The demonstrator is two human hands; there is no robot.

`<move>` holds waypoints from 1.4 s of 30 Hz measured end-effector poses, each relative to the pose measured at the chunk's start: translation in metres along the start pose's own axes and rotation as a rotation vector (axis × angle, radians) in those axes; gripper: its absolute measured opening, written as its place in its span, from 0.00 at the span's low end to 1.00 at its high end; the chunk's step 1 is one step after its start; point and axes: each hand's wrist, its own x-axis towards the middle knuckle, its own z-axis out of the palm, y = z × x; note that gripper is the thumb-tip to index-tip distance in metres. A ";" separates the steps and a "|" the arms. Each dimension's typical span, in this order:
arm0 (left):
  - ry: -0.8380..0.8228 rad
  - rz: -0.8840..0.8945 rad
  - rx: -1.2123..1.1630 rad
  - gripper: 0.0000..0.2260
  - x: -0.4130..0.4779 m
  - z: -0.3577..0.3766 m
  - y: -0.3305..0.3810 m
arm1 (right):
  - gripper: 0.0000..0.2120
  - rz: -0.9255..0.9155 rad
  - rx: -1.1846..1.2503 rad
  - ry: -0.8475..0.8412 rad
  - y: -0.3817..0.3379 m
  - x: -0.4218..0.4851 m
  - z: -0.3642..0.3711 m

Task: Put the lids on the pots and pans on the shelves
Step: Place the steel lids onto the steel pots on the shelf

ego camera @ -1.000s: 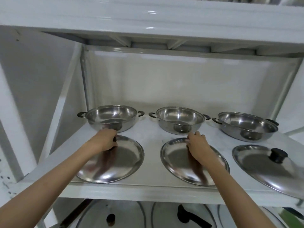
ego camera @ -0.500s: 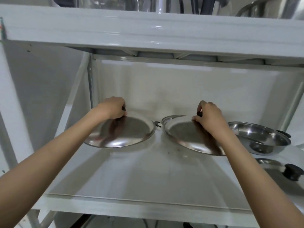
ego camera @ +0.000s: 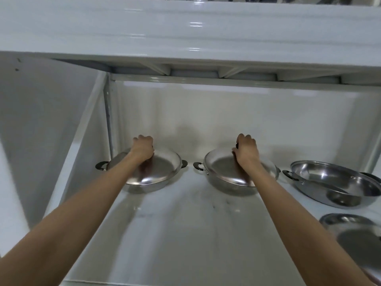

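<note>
Three steel pans stand in a row at the back of the white shelf (ego camera: pixel 185 234). My left hand (ego camera: pixel 142 149) grips the knob of a steel lid (ego camera: pixel 162 168) that sits on the left pan (ego camera: pixel 144 187). My right hand (ego camera: pixel 246 150) grips the knob of a second lid (ego camera: pixel 221 169) resting on the middle pan (ego camera: pixel 226 187). The right pan (ego camera: pixel 338 184) stands uncovered. Its lid (ego camera: pixel 354 236) lies flat on the shelf in front of it, partly cut off by the frame's edge.
An upper shelf (ego camera: pixel 185 34) hangs low over the pans, with cookware just visible on top. White walls close in the back and left side. The shelf's front middle shows bare white surface between my forearms.
Both hands lifted the two lids from the shelf's front, carried them back and set them down onto the left and middle pans. The camera view tilted upward.
</note>
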 end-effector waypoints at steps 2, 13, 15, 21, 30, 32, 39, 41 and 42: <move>0.039 0.016 -0.010 0.14 0.011 0.011 -0.004 | 0.13 0.014 -0.002 -0.006 0.005 0.008 0.011; 0.139 0.031 -0.110 0.13 0.041 0.055 -0.028 | 0.12 0.037 -0.015 -0.022 0.025 0.024 0.049; 0.142 0.031 -0.095 0.13 0.041 0.056 -0.025 | 0.12 0.038 -0.010 -0.021 0.024 0.025 0.052; 0.150 0.032 -0.040 0.11 0.045 0.061 -0.030 | 0.12 0.033 0.010 -0.013 0.024 0.029 0.057; 0.226 0.037 -0.100 0.12 0.049 0.074 -0.035 | 0.12 0.040 -0.025 -0.015 0.023 0.026 0.063; 0.226 0.035 -0.104 0.13 0.049 0.074 -0.030 | 0.12 0.032 -0.047 -0.021 0.023 0.027 0.063; 0.235 0.034 -0.127 0.12 0.051 0.081 -0.030 | 0.12 0.023 -0.053 -0.038 0.025 0.029 0.063; 0.242 0.031 -0.133 0.11 0.050 0.080 -0.029 | 0.11 0.023 -0.038 -0.037 0.026 0.029 0.063; 0.243 0.028 -0.134 0.11 0.049 0.081 -0.028 | 0.11 0.024 -0.031 -0.038 0.026 0.028 0.063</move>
